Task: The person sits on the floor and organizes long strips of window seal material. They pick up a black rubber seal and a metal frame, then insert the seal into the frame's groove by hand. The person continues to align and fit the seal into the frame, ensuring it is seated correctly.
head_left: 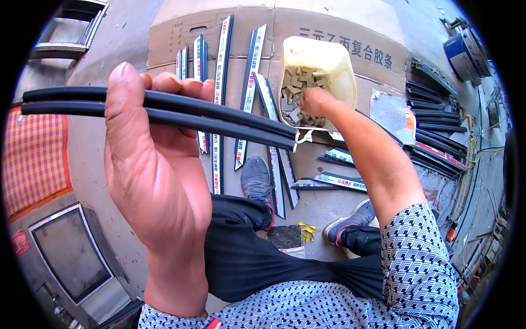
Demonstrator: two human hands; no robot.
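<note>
Though part-hidden, tub (342,68); blocks (298,78) inside

A tub (343,71) sits on cardboard (350,16); blocks (296,82) lie in it, and the right hand (318,102) reaches inside to them. Left of the tub, strips (222,60) lie across cardboard and floor (329,205), behind two bars (60,94) in the left hand (156,164). Far right lie other bars (435,119), a bucket (464,57) beyond them; far left, a cloth (38,164) beyond a panel (71,249).

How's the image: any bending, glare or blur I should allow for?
Head view: strong fisheye bending toward the rim, black corners; head view: bucket brightly lit inside; head view: strips and left fingers fairly sharp, clutter by the right edge less clear.
</note>
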